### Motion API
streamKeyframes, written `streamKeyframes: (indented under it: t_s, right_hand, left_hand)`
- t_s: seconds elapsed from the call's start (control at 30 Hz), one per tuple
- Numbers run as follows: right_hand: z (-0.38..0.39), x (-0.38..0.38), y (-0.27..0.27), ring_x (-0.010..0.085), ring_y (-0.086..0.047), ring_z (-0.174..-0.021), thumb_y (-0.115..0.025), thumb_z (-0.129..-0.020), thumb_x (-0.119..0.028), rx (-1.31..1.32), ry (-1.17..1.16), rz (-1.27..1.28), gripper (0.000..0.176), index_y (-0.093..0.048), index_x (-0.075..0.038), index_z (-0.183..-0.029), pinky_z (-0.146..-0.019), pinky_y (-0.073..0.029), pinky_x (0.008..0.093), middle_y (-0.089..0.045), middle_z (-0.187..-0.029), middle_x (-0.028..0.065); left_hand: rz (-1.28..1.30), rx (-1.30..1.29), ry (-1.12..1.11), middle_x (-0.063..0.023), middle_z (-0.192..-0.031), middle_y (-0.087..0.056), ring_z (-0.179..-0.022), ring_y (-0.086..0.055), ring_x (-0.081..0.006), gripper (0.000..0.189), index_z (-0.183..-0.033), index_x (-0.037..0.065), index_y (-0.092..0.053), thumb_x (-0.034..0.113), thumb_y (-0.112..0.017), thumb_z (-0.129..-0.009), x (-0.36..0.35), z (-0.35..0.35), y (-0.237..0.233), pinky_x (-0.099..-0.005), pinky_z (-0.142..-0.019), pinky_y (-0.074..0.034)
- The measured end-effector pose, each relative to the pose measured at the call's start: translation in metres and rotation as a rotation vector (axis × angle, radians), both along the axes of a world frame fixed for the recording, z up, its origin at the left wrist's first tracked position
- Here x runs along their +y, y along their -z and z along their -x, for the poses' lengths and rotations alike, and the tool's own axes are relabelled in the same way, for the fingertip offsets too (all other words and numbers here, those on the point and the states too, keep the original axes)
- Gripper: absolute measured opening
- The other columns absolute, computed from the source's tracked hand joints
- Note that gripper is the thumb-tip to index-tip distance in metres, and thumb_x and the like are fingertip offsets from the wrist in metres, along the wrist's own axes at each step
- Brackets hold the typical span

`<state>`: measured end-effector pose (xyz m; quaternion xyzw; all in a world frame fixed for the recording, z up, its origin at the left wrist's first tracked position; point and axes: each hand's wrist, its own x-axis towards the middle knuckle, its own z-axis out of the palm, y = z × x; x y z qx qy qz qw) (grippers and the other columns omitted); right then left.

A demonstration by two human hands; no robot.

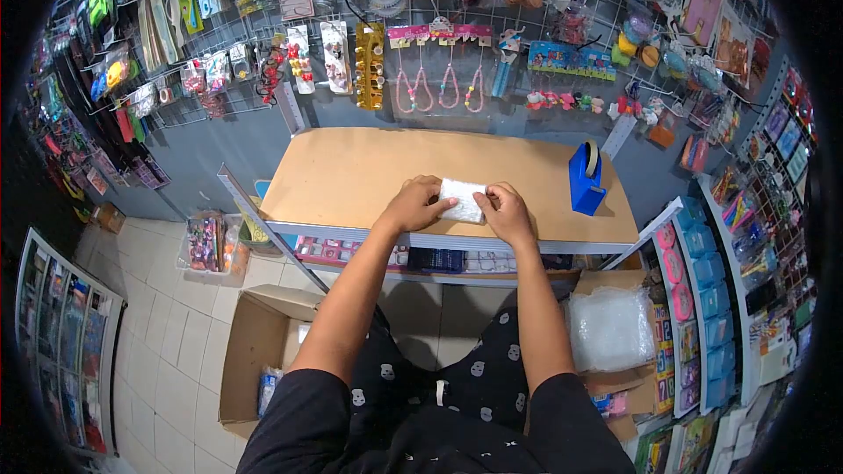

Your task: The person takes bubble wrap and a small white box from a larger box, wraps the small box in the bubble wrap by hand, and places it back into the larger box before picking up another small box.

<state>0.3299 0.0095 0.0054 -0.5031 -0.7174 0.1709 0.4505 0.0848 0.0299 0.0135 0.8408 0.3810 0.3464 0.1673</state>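
A small white packet, which looks wrapped in bubble wrap (pixel 464 200), lies at the front part of the wooden tabletop (pixel 369 158). My left hand (pixel 414 204) holds its left side, with the thumb on top. At its right side my right hand (pixel 507 210) grips the edge between thumb and fingers. To the right on the same tabletop stands a blue tape dispenser (pixel 586 183) with a roll of tape (pixel 592 159), apart from both hands.
Hanging goods on a wire grid (pixel 439 35) cover the wall behind. An open cardboard box (pixel 255 351) stands on the floor at left, near a plastic bin (pixel 211 246). Bubble wrap sheets (pixel 612 329) lie on a box at right, beside blue drawers (pixel 716 298).
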Motion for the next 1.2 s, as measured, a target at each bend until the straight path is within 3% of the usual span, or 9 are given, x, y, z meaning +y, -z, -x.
streamKeyframes:
  t_s: [0.13,0.37,0.53,0.63,0.77,0.87,1.03,1.1,1.2]
  right_hand:
    - [0.002,0.000,0.000,0.0246,-0.070,-0.089,-0.078,-0.094,-0.028,0.005,0.018,0.016,0.035,-0.070,0.005,-0.103,-0.082,-0.056,0.0354,-0.070,-0.099,0.0148]
    - [0.005,-0.001,-0.003,0.0307,-0.072,-0.098,-0.079,-0.090,-0.037,-0.002,0.107,0.013,0.043,-0.070,-0.001,-0.112,-0.087,-0.057,0.0402,-0.072,-0.113,0.0173]
    - [0.002,-0.001,-0.001,0.0292,-0.071,-0.104,-0.074,-0.095,-0.023,0.082,-0.046,0.002,0.029,-0.070,-0.004,-0.116,-0.090,-0.057,0.0393,-0.070,-0.119,0.0141]
    - [-0.004,-0.001,-0.001,0.0295,-0.070,-0.109,-0.070,-0.096,-0.018,0.068,-0.153,-0.024,0.020,-0.073,-0.006,-0.112,-0.091,-0.058,0.0394,-0.069,-0.124,0.0126]
    - [-0.009,0.003,0.003,0.0276,-0.066,-0.120,-0.069,-0.096,-0.014,-0.042,-0.202,-0.056,0.018,-0.076,-0.005,-0.110,-0.096,-0.057,0.0384,-0.068,-0.131,0.0126]
    - [-0.008,-0.005,-0.005,0.0283,-0.063,-0.126,-0.075,-0.092,-0.017,0.051,-0.262,0.052,0.025,-0.076,-0.005,-0.113,-0.105,-0.052,0.0404,-0.067,-0.135,0.0127]
    - [-0.011,-0.008,-0.009,0.0297,-0.061,-0.130,-0.093,-0.072,-0.028,-0.128,-0.301,-0.084,0.054,-0.075,-0.007,-0.118,-0.110,-0.049,0.0411,-0.065,-0.140,0.0120]
    - [-0.012,-0.007,-0.010,0.0303,-0.057,-0.135,-0.100,-0.062,-0.028,-0.121,-0.331,-0.032,0.070,-0.073,-0.007,-0.123,-0.113,-0.047,0.0422,-0.061,-0.143,0.0152]
    - [-0.013,-0.004,-0.007,0.0299,-0.060,-0.131,-0.099,-0.062,-0.033,-0.123,-0.346,-0.064,0.070,-0.073,-0.008,-0.122,-0.110,-0.049,0.0414,-0.063,-0.142,0.0127]
  left_hand:
    - [-0.039,0.016,-0.022,-0.0183,-0.107,-0.070,-0.108,-0.063,-0.0355,0.036,-0.095,0.002,-0.078,0.038,-0.072,-0.094,0.003,0.001,0.005,-0.0448,-0.094,-0.050]
    - [0.144,-0.197,-0.111,-0.0180,-0.101,-0.071,-0.094,-0.068,-0.0288,0.045,-0.083,-0.003,-0.075,0.039,-0.090,-0.078,-0.001,-0.001,0.002,-0.0389,-0.081,-0.055]
    - [0.337,-0.272,-0.230,-0.0167,-0.089,-0.069,-0.089,-0.068,-0.0242,0.050,-0.076,-0.003,-0.066,0.038,-0.095,-0.073,-0.009,-0.004,-0.006,-0.0361,-0.077,-0.055]
    - [0.043,-0.099,-0.207,-0.0182,-0.103,-0.069,-0.096,-0.067,-0.0293,0.046,-0.092,0.001,-0.064,0.031,-0.094,-0.073,-0.005,-0.001,-0.005,-0.0398,-0.083,-0.055]
    - [0.004,-0.201,-0.124,-0.0187,-0.112,-0.067,-0.102,-0.066,-0.0320,0.039,-0.091,0.002,-0.063,0.027,-0.091,-0.078,-0.006,-0.002,-0.002,-0.0405,-0.088,-0.054]
    - [-0.083,-0.211,-0.063,-0.0180,-0.116,-0.066,-0.105,-0.065,-0.0350,0.033,-0.090,0.002,-0.064,0.025,-0.087,-0.082,0.003,-0.002,0.004,-0.0415,-0.089,-0.054]
    - [-0.022,-0.401,-0.023,-0.0144,-0.117,-0.069,-0.113,-0.065,-0.0367,0.024,-0.096,0.006,-0.067,0.025,-0.080,-0.089,-0.006,-0.006,0.000,-0.0433,-0.099,-0.051]
    - [-0.009,-0.233,0.024,-0.0163,-0.121,-0.069,-0.119,-0.063,-0.0372,0.021,-0.099,0.007,-0.069,0.022,-0.079,-0.090,-0.002,-0.002,0.001,-0.0438,-0.100,-0.051]
    - [0.044,-0.132,0.022,-0.0126,-0.124,-0.071,-0.124,-0.061,-0.0345,0.022,-0.104,0.011,-0.074,0.029,-0.076,-0.093,0.000,0.000,0.000,-0.0466,-0.103,-0.047]
